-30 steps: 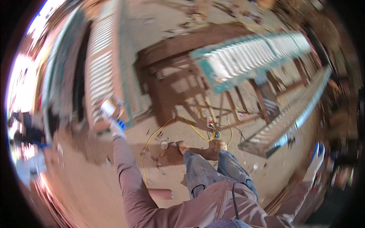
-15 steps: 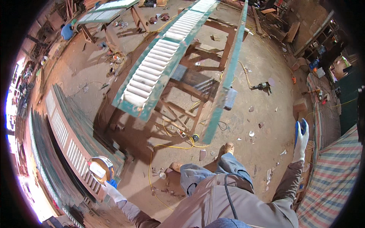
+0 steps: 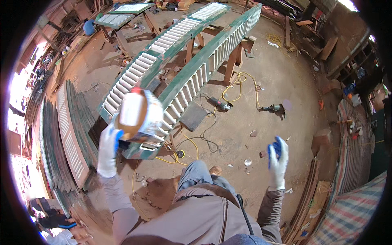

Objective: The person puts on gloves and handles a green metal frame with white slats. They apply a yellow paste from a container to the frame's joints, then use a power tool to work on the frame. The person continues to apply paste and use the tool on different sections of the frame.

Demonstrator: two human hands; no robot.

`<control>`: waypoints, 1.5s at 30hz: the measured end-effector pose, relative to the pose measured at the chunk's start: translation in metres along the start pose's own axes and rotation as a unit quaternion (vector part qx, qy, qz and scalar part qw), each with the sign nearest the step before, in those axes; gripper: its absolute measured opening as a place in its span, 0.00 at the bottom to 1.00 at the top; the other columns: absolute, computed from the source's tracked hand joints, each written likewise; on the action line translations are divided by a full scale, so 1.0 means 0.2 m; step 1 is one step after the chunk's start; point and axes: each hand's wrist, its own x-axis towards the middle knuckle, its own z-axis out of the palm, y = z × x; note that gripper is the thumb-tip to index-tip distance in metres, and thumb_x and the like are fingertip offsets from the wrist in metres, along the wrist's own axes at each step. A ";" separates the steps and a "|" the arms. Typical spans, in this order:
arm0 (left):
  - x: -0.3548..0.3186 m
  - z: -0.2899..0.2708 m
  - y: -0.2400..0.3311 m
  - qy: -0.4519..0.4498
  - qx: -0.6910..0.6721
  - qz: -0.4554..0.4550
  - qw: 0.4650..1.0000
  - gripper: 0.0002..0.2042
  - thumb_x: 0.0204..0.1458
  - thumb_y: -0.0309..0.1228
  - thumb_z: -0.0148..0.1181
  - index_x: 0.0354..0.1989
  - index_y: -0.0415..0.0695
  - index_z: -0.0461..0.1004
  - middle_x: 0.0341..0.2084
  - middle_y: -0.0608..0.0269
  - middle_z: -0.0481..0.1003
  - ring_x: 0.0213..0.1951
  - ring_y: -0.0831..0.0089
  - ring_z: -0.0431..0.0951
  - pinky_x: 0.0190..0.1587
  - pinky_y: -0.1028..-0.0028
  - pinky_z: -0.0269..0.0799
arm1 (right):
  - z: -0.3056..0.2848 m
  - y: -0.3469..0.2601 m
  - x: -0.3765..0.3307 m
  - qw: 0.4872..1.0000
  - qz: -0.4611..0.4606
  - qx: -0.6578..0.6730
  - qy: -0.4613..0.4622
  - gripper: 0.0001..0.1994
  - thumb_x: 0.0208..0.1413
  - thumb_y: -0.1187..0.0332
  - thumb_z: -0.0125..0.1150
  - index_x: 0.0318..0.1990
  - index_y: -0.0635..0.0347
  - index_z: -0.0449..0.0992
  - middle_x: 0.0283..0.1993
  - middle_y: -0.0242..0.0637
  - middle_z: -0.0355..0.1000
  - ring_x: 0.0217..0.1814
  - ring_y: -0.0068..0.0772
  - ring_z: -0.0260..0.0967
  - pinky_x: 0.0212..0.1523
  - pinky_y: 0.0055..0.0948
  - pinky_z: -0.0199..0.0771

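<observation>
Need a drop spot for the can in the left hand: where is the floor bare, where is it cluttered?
The can sits in the left hand. Bare dirt floor lies right of the green louvered shutters, beyond the yellow cable. Another open patch lies left of the shutters. It is crowded near the angle grinder, the cables by the feet, and the stacked shutters on the left.

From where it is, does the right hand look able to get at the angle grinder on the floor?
Probably not as things stand: the right hand is raised at the person's side, and the angle grinder lies well ahead on bare floor. Nothing blocks it; it looks too far.
</observation>
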 end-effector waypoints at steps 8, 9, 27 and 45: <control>0.09 1.36 0.10 -0.130 0.248 0.202 0.938 0.28 0.60 0.36 0.65 0.67 0.37 0.72 0.36 0.45 0.84 0.39 0.52 0.87 0.44 0.55 0.82 | 0.19 -0.23 0.53 0.968 -0.208 -0.091 -0.106 0.24 0.54 0.59 0.80 0.55 0.60 0.81 0.69 0.56 0.68 0.68 0.57 0.70 0.67 0.50 0.71; 0.10 1.52 0.07 -0.128 0.235 0.218 0.939 0.28 0.60 0.38 0.64 0.67 0.37 0.72 0.35 0.44 0.84 0.39 0.52 0.87 0.44 0.55 0.82 | 0.21 -0.19 0.60 0.964 -0.209 -0.123 -0.110 0.25 0.54 0.55 0.80 0.54 0.59 0.80 0.69 0.57 0.68 0.68 0.58 0.69 0.67 0.52 0.70; 1.00 2.87 0.44 -0.117 0.268 0.123 0.948 0.33 0.56 0.38 0.61 0.71 0.35 0.69 0.27 0.43 0.80 0.31 0.47 0.83 0.38 0.49 0.80 | 0.35 0.42 2.25 0.969 -0.004 0.190 -0.155 0.35 0.50 0.72 0.78 0.64 0.60 0.63 0.73 0.51 0.64 0.73 0.42 0.64 0.73 0.43 0.66; 1.84 3.54 0.73 0.028 0.286 -0.024 0.958 0.33 0.63 0.35 0.63 0.77 0.39 0.62 0.28 0.49 0.81 0.27 0.51 0.83 0.32 0.55 0.76 | 0.81 0.69 3.91 0.905 0.043 0.103 -0.410 0.36 0.49 0.68 0.82 0.65 0.61 0.69 0.52 0.38 0.76 0.49 0.26 0.75 0.50 0.30 0.81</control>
